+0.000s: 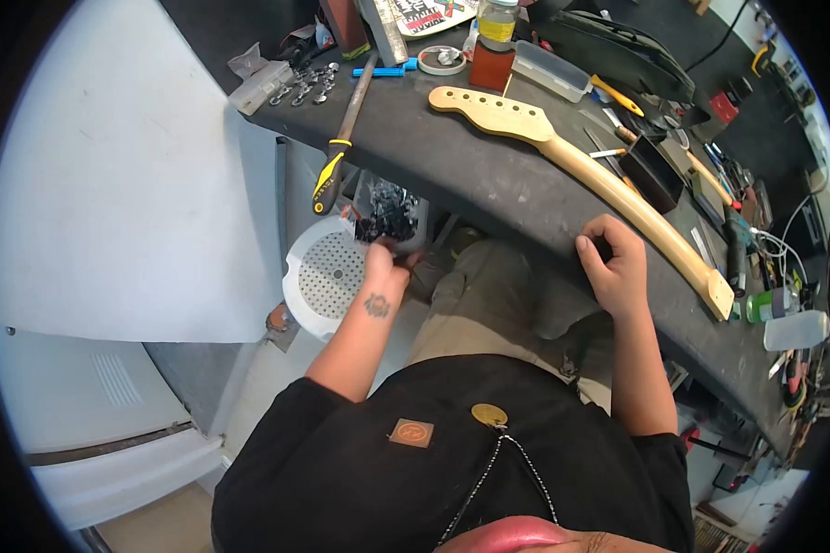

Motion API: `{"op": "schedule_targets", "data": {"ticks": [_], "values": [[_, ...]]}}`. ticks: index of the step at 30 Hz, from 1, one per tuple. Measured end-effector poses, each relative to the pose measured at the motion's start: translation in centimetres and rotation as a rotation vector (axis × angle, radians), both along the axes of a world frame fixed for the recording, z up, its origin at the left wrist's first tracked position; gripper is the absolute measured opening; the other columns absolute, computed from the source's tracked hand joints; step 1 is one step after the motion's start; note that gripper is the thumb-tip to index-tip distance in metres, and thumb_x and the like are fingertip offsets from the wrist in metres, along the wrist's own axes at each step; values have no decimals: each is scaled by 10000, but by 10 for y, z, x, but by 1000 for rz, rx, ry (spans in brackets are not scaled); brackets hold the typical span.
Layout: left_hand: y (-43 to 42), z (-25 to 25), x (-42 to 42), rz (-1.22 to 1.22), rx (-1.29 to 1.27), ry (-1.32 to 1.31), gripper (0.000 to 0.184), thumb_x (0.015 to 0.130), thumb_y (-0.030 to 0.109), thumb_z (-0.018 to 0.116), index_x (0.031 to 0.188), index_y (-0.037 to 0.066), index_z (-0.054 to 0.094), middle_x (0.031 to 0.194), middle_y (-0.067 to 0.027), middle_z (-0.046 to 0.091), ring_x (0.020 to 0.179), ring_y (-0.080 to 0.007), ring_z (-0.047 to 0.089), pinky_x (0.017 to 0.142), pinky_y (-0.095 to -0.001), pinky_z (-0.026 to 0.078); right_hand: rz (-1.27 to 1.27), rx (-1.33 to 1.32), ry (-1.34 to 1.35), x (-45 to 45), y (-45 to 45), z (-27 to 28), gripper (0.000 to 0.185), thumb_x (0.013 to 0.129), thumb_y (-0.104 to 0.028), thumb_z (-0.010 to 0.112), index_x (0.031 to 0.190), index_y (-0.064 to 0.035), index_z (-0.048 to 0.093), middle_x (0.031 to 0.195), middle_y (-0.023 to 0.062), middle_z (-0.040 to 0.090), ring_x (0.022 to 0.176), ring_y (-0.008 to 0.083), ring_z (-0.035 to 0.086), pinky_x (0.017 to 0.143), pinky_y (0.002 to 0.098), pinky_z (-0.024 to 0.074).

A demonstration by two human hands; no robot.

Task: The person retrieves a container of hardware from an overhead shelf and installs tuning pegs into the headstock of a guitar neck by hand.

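My left hand (386, 268) reaches down below the bench edge, closed on the near rim of a clear plastic box (413, 221). Dark small parts (389, 208) fill the box; they are too jumbled to name. Part of my left fingers is hidden. My right hand (615, 264) rests at the bench edge, its fingers curled with the thumb close to them and nothing visible inside. Beyond it, a pale wooden guitar neck (609, 180) lies across the bench, its headstock (493, 112) pointing left.
A file with a black-and-yellow handle (329, 180) overhangs the dark bench (406, 143). A white perforated stool (327, 276) stands below. Metal tuners (304, 85), a jar (497, 23), a black box (653, 173) and several tools lie on the bench.
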State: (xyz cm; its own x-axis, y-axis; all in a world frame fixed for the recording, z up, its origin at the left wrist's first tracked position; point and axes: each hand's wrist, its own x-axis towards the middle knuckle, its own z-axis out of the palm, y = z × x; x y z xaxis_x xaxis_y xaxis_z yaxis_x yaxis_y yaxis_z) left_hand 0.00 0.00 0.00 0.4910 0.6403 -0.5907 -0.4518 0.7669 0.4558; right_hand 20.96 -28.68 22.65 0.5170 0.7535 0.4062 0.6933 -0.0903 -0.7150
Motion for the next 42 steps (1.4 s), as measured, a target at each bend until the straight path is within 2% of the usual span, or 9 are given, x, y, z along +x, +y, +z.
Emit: {"op": "schedule_targets", "data": {"ticks": [2,5,6,9,11,22,23,29,42], "values": [[7,1,29,216,-226,92,464,961,121,498,1421,62,495,1474,-138,534,1368,-440,512,1061,-722,496,5,-10,13,-5,-4,1,96,890,-44,732,881,-15,640,787,76,623,686,188,595,661,310,479],[23,13,76,308,-194,-40,372,986,101,467,1347,38,534,1356,-180,587,1318,-418,553,1059,-703,503,21,-20,-1,2,3,5,89,892,-35,719,876,-10,635,784,83,623,686,187,598,657,311,480],[28,16,88,352,-172,46,351,1021,109,472,1348,33,573,1379,-202,606,1327,-398,566,1084,-648,509,46,1,-3,5,5,3,85,887,-34,713,874,-9,633,782,87,624,689,191,606,654,311,481],[43,7,108,283,-49,-345,409,1052,198,548,1418,18,574,1425,-198,624,1321,-378,596,1103,-564,515,70,-1,4,8,5,6,83,882,-38,710,874,-10,633,783,88,627,694,197,612,658,315,484],[55,1,122,273,-18,-376,411,1053,201,550,1420,17,574,1426,-198,624,1320,-378,597,1103,-562,515,65,-18,44,8,6,8,79,859,-40,706,868,-14,632,782,104,626,704,244,617,664,344,487],[122,-40,200,93,75,-173,424,1054,221,561,1426,17,577,1427,-199,628,1315,-374,605,1103,-548,517,113,-80,-46,18,4,13,144,840,-150,764,904,-57,674,848,129,652,803,356,650,750,454,547],[131,-48,214,60,91,-150,426,1054,223,562,1426,17,577,1427,-199,628,1314,-374,605,1103,-547,517,130,-78,-36,19,3,15,109,872,-113,754,909,-53,671,899,106,685,829,310,675,758,415,550],[167,-54,268,-94,173,73,433,1055,233,567,1429,17,578,1428,-199,630,1311,-372,609,1103,-540,517,145,-135,-28,11,4,18,146,933,-157,713,934,-36,630,940,119,652,872,333,637,801,425,522],[149,-69,284,-477,470,428,450,1056,257,580,1437,17,580,1430,-200,635,1305,-368,618,1104,-524,519,141,-307,-193,-3,16,23,257,882,-220,747,965,-42,581,910,123,558,872,355,565,827,449,477]]}}
